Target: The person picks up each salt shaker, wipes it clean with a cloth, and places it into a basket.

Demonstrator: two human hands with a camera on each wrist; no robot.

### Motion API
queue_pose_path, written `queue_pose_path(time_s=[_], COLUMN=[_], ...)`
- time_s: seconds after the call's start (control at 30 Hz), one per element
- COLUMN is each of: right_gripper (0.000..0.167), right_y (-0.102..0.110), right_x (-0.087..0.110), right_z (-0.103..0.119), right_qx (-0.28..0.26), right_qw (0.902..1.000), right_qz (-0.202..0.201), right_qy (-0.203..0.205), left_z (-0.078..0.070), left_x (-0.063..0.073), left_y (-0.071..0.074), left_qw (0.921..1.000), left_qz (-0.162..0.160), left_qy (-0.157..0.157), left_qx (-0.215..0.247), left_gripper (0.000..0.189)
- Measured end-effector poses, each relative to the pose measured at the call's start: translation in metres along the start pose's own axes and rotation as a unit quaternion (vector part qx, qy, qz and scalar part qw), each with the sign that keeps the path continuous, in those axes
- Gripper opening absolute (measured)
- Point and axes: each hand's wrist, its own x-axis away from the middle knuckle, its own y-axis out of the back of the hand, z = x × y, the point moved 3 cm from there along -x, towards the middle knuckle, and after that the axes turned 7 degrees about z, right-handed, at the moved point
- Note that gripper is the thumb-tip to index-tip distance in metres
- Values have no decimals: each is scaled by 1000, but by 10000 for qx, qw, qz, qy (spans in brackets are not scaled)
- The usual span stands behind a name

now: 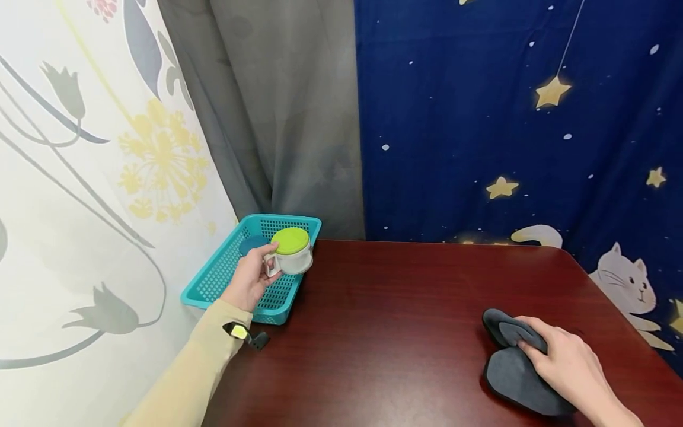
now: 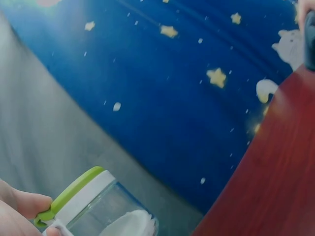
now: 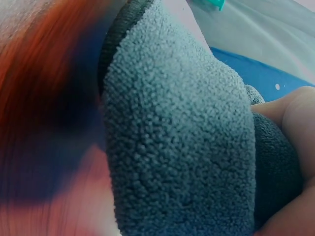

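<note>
My left hand (image 1: 251, 277) pinches the handle of a clear seasoning jar (image 1: 296, 261) with a lime-green lid, raised over the near right part of a turquoise basket (image 1: 277, 312). In the left wrist view, white powder shows inside the tilted jar (image 2: 123, 211), and the thumb presses by the lid's edge. On the right, my right hand (image 1: 568, 362) grips a folded part of a fuzzy grey cleaning cloth (image 1: 520, 376) with a darker border. The rest of the cloth hangs close over the tabletop. Its rough pile fills the right wrist view.
A round blue thing (image 1: 253, 244) lies in the basket, partly behind the left hand. The basket stands at the far left of the dark red table (image 1: 395, 314), beside a white patterned curtain (image 1: 96, 237). Grey and navy star-print curtains (image 1: 453, 148) hang behind the table.
</note>
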Motion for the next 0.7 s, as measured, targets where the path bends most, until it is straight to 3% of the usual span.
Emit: queue_pose_path(time_s=[0.1,0.3,0.4,0.53,0.7], right_gripper=[47,47,47,47,47], right_y=[1,0,0,1,3], right_x=[1,3,4,4,2], right_z=[-4,-11,-13,-16,-21], right_qx=[20,7,4,63,139], right_qw=[9999,9997,9996,9996,9995], right_qz=[81,182,200,189,175], right_qy=[-81,-172,-184,-209,-237], left_z=[-7,-13,-14,-15,-12], left_x=[-15,-47,-60,-73,-81], left_y=[5,10,14,19,23], left_qw=[9996,9993,9988,9979,9979], left_qz=[-23,-159,-160,-212,-146], left_qy=[167,328,398,416,507], left_qx=[210,88,237,449,380], left_gripper=[34,29,25,23,21])
